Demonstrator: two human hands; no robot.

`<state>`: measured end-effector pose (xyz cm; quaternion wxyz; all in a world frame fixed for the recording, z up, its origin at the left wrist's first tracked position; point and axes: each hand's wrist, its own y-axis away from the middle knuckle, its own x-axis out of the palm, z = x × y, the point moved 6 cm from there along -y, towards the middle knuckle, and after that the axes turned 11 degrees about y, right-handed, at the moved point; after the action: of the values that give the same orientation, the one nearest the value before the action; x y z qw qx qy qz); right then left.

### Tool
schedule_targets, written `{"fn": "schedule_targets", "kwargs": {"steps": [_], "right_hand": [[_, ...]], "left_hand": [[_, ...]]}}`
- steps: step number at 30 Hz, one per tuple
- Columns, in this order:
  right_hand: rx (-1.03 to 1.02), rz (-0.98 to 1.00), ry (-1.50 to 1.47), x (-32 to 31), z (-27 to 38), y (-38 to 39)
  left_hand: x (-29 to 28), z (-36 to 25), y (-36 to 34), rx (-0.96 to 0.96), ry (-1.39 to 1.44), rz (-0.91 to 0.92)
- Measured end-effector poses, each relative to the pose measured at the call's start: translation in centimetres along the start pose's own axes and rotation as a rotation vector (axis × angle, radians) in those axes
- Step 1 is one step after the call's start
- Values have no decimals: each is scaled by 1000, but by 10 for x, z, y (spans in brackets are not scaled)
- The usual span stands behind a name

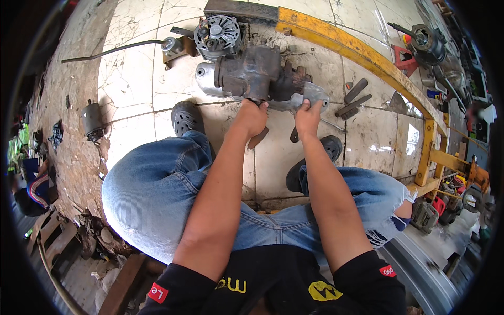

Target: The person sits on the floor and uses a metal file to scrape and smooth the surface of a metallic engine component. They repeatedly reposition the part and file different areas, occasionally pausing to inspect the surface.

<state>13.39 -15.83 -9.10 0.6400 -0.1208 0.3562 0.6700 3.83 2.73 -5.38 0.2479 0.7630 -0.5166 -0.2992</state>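
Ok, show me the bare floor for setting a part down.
Bare tile lies between the left shoe and small cylinder, and between the right shoe and yellow frame. Crowded: around the motor and alternator.

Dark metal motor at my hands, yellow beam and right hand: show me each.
Dark metal motor (260,72): head view, middle of its body.
Yellow beam (362,55): head view, along its length.
Right hand (308,118): head view, its back.
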Motion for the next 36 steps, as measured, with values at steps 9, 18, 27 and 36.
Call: {"fn": "schedule_targets", "kwargs": {"steps": [9,18,27,36], "right_hand": [[-85,122,244,10,7,4],[-166,-20,140,3,-40,-10],[-6,-37,-146,-7,3,2],[-235,-118,63,5,-15,-11]], "left_hand": [[2,-2,-1,-30,27,12],[14,-2,8,171,14,-31],[3,-5,-2,92,-37,-28],[6,27,-30,86,40,57]]}}
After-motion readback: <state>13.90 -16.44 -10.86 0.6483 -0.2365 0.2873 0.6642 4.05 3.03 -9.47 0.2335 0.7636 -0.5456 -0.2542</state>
